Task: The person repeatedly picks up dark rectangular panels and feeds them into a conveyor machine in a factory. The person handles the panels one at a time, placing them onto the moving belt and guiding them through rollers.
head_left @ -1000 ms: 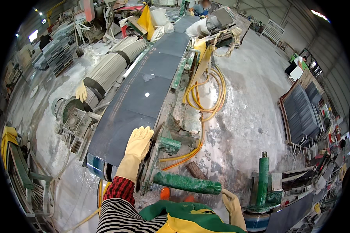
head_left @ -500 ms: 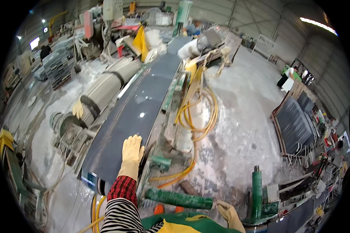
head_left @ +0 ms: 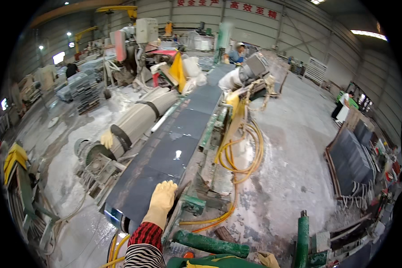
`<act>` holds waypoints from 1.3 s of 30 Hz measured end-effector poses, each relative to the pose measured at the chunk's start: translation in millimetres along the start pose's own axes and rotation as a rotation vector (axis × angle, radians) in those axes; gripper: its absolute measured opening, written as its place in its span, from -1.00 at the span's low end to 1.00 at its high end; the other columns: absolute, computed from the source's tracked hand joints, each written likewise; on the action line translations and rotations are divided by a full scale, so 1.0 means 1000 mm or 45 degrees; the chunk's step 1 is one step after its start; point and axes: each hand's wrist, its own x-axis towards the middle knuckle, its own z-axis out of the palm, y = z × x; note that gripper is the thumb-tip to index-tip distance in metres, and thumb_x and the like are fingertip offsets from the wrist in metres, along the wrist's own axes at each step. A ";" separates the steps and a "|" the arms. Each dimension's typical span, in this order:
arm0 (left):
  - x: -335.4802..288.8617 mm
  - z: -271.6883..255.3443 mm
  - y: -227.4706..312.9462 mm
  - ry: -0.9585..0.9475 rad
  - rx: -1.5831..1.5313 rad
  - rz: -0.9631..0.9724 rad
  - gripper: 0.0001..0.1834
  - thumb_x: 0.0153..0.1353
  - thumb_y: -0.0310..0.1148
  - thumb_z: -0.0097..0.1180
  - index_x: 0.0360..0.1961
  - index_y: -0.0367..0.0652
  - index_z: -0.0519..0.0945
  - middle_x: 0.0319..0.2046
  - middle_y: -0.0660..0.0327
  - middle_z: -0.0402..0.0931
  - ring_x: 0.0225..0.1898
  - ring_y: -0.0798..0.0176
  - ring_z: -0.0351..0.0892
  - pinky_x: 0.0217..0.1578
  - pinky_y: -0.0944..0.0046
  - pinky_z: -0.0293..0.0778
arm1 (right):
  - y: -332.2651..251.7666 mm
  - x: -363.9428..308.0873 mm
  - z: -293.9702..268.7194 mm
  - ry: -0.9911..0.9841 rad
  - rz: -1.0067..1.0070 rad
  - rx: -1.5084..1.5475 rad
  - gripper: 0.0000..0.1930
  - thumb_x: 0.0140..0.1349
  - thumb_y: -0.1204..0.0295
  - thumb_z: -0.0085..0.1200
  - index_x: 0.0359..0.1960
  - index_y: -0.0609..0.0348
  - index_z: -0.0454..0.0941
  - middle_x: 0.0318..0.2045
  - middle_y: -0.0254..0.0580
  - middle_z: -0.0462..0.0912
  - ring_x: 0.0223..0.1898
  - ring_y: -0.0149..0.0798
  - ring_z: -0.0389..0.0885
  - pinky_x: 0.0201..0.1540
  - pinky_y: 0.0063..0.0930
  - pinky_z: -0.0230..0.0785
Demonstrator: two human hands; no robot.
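My left hand [head_left: 162,198], in a cream rubber glove, rests on the near right part of a long run of wet, dark grey slabs [head_left: 165,154]. Its fingers point away from me and look foreshortened; nothing shows in its grip. Seams cross the dark surface, and a bright reflection lies just beyond my fingers. Only a piece of my right hand [head_left: 268,259], gloved alike, shows at the lower edge, its fingers hidden. Between my hands, a green roller [head_left: 211,243] lies in front of my green apron [head_left: 223,261].
Left of the slabs lies a ribbed beige cylinder [head_left: 140,119] with a spare glove [head_left: 106,139] on it. A coiled yellow hose [head_left: 254,163] lies at right. An upright green post [head_left: 302,239] stands nearby. One person [head_left: 235,55] is at the far end, another [head_left: 342,105] at far right.
The view has tilted up and shifted left, showing more of the back wall. My left hand's fingers look less spread. My right hand has mostly dropped below the lower edge.
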 end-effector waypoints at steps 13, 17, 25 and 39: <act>-0.171 -0.088 0.007 -0.040 -0.252 0.056 -0.67 0.20 -0.38 0.09 0.00 -0.14 0.45 0.05 0.10 0.47 0.05 -0.04 0.43 0.07 0.02 0.36 | 0.042 0.100 -0.006 0.067 0.079 0.253 -0.55 0.42 0.27 0.07 0.29 0.11 0.44 0.07 -0.16 0.64 0.06 -0.18 0.60 0.07 -0.32 0.43; -0.178 -0.095 -0.016 -0.060 -0.340 0.083 -0.69 0.20 -0.36 0.10 -0.03 -0.13 0.48 -0.06 0.10 0.49 -0.02 -0.04 0.45 0.00 -0.01 0.37 | 0.051 0.120 0.001 0.069 0.098 0.314 -0.55 0.43 0.28 0.06 0.30 0.14 0.43 0.06 -0.12 0.65 0.03 -0.18 0.62 0.04 -0.34 0.46; -0.134 -0.027 -0.064 0.055 -0.107 -0.377 -0.55 0.33 -0.24 0.06 0.21 -0.12 0.40 0.27 -0.05 0.38 0.26 -0.16 0.33 0.28 -0.12 0.24 | 0.057 0.121 -0.017 0.205 0.026 0.415 -0.53 0.45 0.30 0.04 0.32 0.21 0.41 0.02 -0.05 0.67 -0.04 -0.20 0.66 -0.02 -0.40 0.51; -0.081 -0.031 -0.060 0.166 -0.052 -0.529 -0.62 0.24 -0.25 0.13 0.09 -0.02 0.50 0.18 0.08 0.48 0.17 -0.01 0.40 0.18 -0.04 0.28 | -0.028 0.132 0.062 0.130 -0.014 0.727 -0.55 0.47 0.30 -0.02 0.32 0.21 0.36 0.24 0.05 0.52 0.23 0.05 0.52 0.27 -0.11 0.40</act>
